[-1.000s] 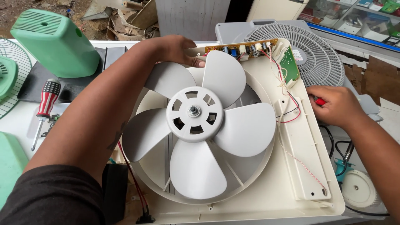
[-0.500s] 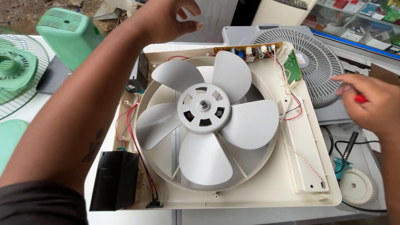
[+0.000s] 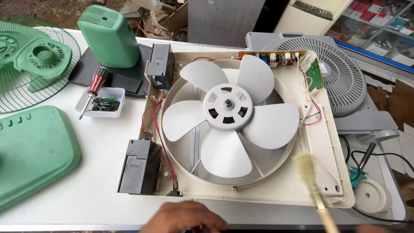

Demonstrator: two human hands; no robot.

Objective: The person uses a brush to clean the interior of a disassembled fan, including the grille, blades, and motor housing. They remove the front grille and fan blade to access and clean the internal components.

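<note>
A cream square fan housing lies flat on the white table, with a white five-blade fan in its round opening. My left hand rests at the table's front edge, just below the housing, with nothing seen in it. A pale-bristled brush slants over the housing's lower right corner, and its wooden handle runs down to the bottom edge. Only a sliver of my right hand shows there, at the handle's end. A circuit board and red wires sit along the housing's rim.
Two dark grey boxes sit on the housing's left side. A red-handled screwdriver lies across a small white tray of screws. Green fan parts and a green cover are at left, a grey grille at right.
My left hand has left the housing's far edge and come back to the table's front edge. My right hand has dropped low at the right and now carries a brush.
</note>
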